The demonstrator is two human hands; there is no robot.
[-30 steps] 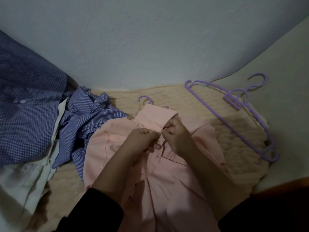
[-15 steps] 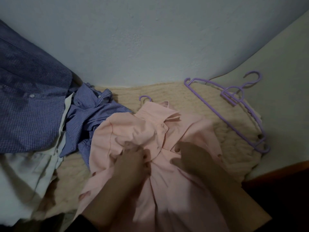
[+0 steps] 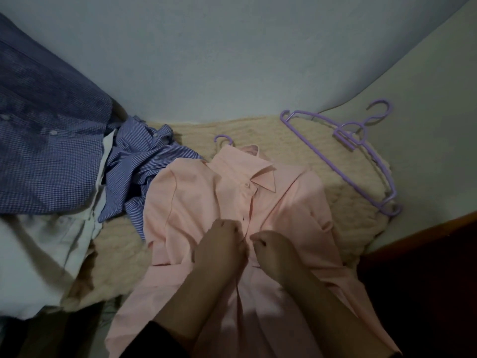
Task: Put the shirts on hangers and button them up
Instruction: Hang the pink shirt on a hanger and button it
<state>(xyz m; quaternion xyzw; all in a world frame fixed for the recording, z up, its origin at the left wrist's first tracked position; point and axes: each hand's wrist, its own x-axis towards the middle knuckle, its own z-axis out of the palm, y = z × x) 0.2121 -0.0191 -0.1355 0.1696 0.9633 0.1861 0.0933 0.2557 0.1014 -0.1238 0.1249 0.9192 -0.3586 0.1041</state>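
Note:
A pink shirt [image 3: 196, 202] lies front up on a beige knitted blanket [image 3: 304, 151], collar towards the wall. A purple hanger hook [image 3: 224, 139] sticks out above the collar. The top collar button [image 3: 247, 185] looks fastened. My left hand [image 3: 222, 244] and my right hand [image 3: 271, 250] sit side by side on the shirt's front placket, lower down than the collar. Each has its fingers curled and pinches one edge of the placket. What lies between the fingertips is too dark to make out.
Spare purple hangers [image 3: 361, 156] lie at the blanket's right end. A crumpled blue striped shirt [image 3: 144, 166] is left of the pink one. A blue checked shirt [image 3: 44, 151] and a white shirt [image 3: 38, 254] lie at the far left. A wooden edge [image 3: 423, 228] runs at right.
Both hands left the collar and moved down the front of the pink shirt to a lower spot on the placket. The collar now lies flat and closed.

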